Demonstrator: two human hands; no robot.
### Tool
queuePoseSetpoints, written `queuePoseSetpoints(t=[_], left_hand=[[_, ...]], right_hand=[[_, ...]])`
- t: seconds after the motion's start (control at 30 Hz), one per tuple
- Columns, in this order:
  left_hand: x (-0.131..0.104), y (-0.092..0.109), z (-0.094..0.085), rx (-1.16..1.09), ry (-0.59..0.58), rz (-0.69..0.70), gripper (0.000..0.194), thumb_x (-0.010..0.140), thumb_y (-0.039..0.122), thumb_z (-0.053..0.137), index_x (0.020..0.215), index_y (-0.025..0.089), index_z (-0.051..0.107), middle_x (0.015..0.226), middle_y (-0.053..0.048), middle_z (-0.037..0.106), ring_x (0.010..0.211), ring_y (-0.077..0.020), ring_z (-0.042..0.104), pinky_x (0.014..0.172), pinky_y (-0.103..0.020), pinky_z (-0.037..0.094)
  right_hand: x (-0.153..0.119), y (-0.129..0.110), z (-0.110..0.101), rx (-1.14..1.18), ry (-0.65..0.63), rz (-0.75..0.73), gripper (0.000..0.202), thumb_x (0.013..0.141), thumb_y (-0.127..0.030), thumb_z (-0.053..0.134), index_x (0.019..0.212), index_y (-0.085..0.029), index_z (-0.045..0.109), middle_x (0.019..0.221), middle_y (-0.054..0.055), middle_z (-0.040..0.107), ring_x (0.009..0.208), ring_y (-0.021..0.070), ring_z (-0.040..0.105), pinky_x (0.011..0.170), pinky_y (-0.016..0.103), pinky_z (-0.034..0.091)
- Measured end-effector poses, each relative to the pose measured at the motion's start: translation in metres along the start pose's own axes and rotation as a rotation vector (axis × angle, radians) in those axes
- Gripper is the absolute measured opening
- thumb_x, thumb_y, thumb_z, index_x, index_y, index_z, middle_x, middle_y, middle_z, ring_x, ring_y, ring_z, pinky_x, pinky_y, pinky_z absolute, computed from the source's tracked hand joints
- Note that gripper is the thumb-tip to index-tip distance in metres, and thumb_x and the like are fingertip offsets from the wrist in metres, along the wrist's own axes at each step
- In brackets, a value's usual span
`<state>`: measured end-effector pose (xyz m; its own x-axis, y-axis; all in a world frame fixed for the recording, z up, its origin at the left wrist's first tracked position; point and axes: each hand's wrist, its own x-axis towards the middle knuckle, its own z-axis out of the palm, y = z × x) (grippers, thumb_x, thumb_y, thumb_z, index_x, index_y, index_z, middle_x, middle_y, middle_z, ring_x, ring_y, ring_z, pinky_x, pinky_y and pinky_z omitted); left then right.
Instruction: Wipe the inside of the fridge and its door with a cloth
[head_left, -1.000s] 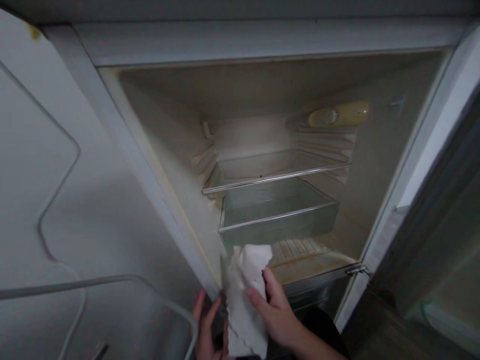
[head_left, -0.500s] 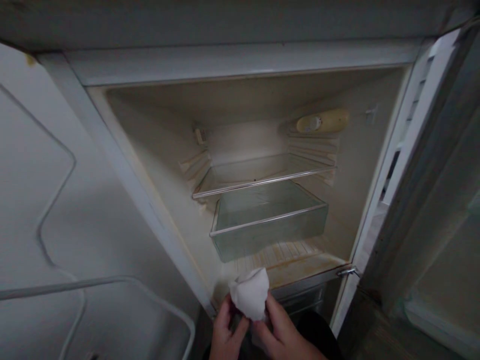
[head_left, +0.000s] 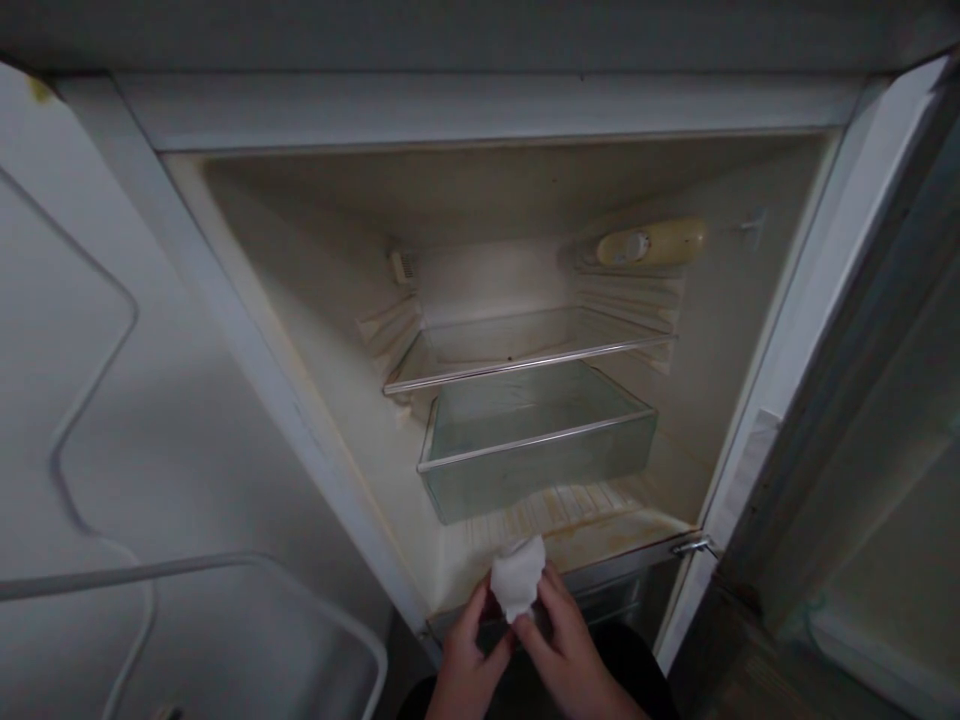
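Between my two hands is a crumpled white piece of tissue or cloth, held just in front of the fridge's lower lip. My left hand grips its left side, fingers partly hidden behind it. On the other side my right hand pinches it with thumb and fingers. Beyond them stands the open fridge compartment. Inside are a clear shelf and, below it, a greenish clear drawer. Brownish stains mark the fridge floor.
The open fridge door stands at the right, its metal hinge near the lower corner. A yellowed lamp housing juts from the inner right wall. At left, a grey hose runs past a white panel.
Both hands have shifted slightly right with the white piece, which looks smaller and more folded together. The view has moved a little; the shelf and drawer stay in place.
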<state>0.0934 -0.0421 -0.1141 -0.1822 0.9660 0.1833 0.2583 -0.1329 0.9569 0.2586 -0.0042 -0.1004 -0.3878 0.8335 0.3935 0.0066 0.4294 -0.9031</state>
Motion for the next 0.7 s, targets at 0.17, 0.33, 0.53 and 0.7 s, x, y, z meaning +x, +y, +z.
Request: queuePoseSetpoints(t=[0.17,0.33,0.53,0.7], left_hand=[[-0.004,0.008,0.003,0.092,-0.048,-0.015,0.053,0.081,0.045,0.074,0.127,0.019,0.072,0.136,-0.017,0.073,0.131,-0.0356,0.066,0.115,-0.053,0.051],[-0.006,0.008,0.000,0.049,-0.074,-0.009,0.046,0.083,0.043,0.073,0.123,0.019,0.073,0.123,-0.015,0.079,0.114,-0.0329,0.074,0.105,-0.049,0.058],[-0.013,0.007,-0.007,-0.052,-0.013,-0.010,0.063,0.080,0.047,0.079,0.135,0.020,0.064,0.131,-0.017,0.076,0.120,-0.0321,0.073,0.107,-0.047,0.058],[-0.012,0.015,-0.015,-0.014,-0.055,0.008,0.046,0.087,0.049,0.072,0.124,0.022,0.064,0.117,-0.012,0.079,0.110,-0.0265,0.075,0.100,-0.038,0.059]], right_hand=[[0.005,-0.010,-0.001,-0.016,0.006,-0.007,0.023,0.092,-0.017,0.059,0.107,-0.020,0.077,0.121,0.011,0.062,0.121,0.0220,0.059,0.105,0.030,0.048],[0.008,-0.013,0.005,-0.029,0.042,-0.078,0.021,0.094,-0.018,0.056,0.086,-0.019,0.076,0.115,0.010,0.056,0.115,0.0215,0.056,0.101,0.030,0.046],[0.006,-0.008,0.016,0.039,0.165,-0.150,0.022,0.103,-0.028,0.054,0.096,-0.020,0.073,0.129,0.009,0.053,0.122,0.0186,0.055,0.108,0.027,0.044],[0.007,-0.007,0.022,-0.012,0.227,-0.183,0.032,0.107,-0.037,0.050,0.089,-0.020,0.070,0.114,0.009,0.059,0.109,0.0172,0.061,0.097,0.023,0.051]])
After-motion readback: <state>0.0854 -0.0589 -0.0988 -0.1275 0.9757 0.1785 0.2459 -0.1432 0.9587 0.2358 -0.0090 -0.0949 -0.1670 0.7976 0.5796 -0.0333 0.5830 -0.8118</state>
